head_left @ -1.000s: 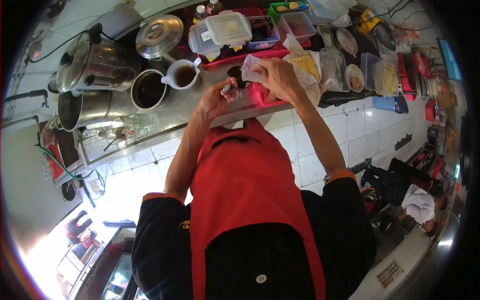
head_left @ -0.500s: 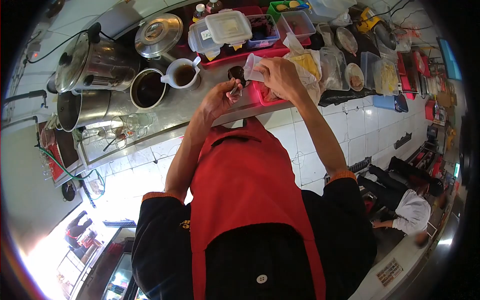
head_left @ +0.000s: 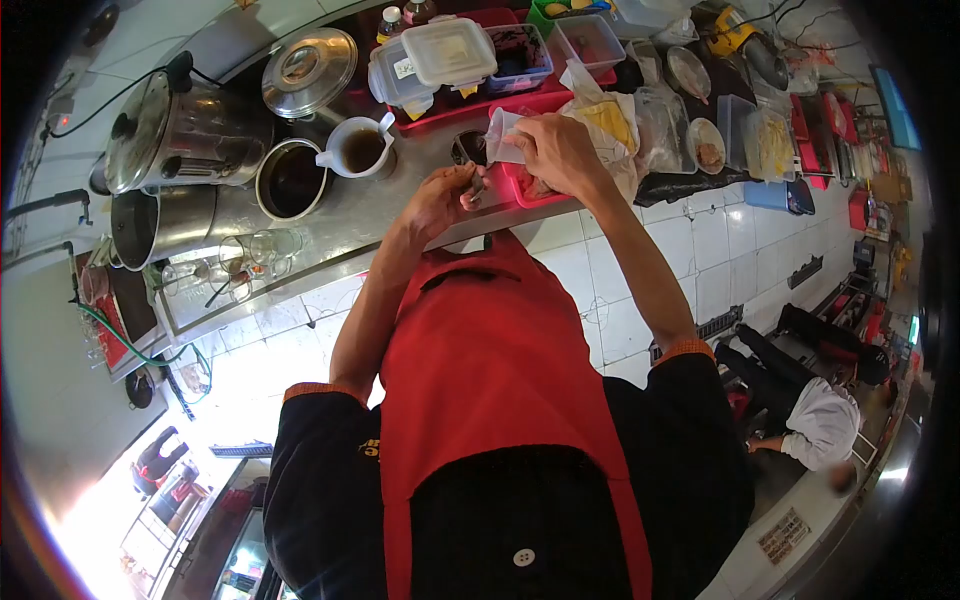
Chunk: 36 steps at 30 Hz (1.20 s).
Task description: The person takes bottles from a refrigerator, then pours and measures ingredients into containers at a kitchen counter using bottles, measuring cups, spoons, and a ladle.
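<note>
In my right hand (head_left: pixel 566 150) is a translucent plastic cup (head_left: pixel 503 133), tilted with its mouth toward the left. It hangs next to a small dark-filled glass (head_left: pixel 469 147) on the steel counter. My left hand (head_left: pixel 440 200) is closed in a pinch in front of that glass. A small shiny metal piece (head_left: pixel 477 188) shows at its fingertips, perhaps a spoon handle; the rest of it is hidden. Just below my right hand lies a pink tray (head_left: pixel 520 187) with a cloth-like wrap (head_left: pixel 625 178) beside it.
Left along the counter (head_left: pixel 385 208) stand a white jug (head_left: pixel 357 152) of brown liquid, a pot of dark liquid (head_left: pixel 292 180), a large lidded pot (head_left: pixel 215 130) and several glasses (head_left: pixel 240 258). Lidded containers (head_left: pixel 450 55) sit behind. Another person (head_left: pixel 822 422) is at the far right.
The view has shifted slightly, so the counter items sit a little further left. Both hands keep nearly the same pose, the right one still holding the tilted plastic cup.
</note>
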{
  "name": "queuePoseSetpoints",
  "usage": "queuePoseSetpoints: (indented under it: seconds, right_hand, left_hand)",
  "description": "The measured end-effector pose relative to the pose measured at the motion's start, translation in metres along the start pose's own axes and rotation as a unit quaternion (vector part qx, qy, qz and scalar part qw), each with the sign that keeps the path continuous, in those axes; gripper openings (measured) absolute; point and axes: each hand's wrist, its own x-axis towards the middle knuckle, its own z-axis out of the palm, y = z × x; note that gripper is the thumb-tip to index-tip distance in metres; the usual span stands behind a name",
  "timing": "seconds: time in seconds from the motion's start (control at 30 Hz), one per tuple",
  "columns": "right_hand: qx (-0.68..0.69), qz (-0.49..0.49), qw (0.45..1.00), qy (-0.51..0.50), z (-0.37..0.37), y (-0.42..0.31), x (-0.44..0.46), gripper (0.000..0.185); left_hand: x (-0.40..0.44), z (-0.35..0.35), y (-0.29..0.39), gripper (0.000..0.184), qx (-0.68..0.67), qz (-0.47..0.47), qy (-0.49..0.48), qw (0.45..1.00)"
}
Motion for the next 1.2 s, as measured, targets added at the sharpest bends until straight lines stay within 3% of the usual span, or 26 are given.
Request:
queuePoseSetpoints:
  seconds: [0.27,0.93,1.1,1.2]
  right_hand:
    - [0.015,-0.003,1.000,-0.019,0.009,0.003,0.000,0.021]
    - [-0.003,-0.008,0.999,-0.043,-0.001,-0.004,0.003,0.020]
    - [-0.015,-0.036,0.998,-0.041,-0.006,-0.011,0.006,0.025]
    - [-0.011,-0.063,0.997,-0.033,-0.005,-0.013,0.008,0.027]
  left_hand:
    - [-0.004,0.005,-0.002,0.027,0.058,-0.014,-0.010,0.998]
    - [-0.006,0.014,-0.005,0.026,0.057,-0.013,-0.001,0.998]
    - [-0.002,0.008,-0.008,0.026,0.053,0.002,-0.016,0.998]
    - [-0.002,0.010,-0.006,0.026,0.031,-0.006,0.022,0.999]
